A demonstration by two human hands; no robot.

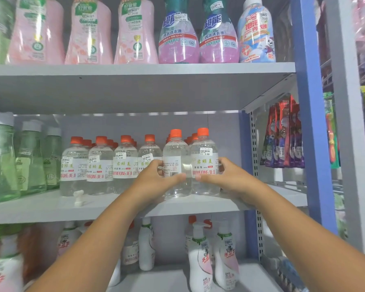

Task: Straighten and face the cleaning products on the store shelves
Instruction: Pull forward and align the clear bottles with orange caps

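Two clear bottles with orange caps stand upright and touching at the right end of a row on the middle shelf (198, 205). The left bottle (176, 163) shows its barcode side, and the left hand (156, 179) grips it, thumb across the front. The right bottle (204, 163) faces label-forward with a price sticker, and the right hand (223, 175) curls round it. Matching bottles (100, 165) line up to the left, beside green bottles (30, 161). A small white cap (78, 198) lies on the shelf edge.
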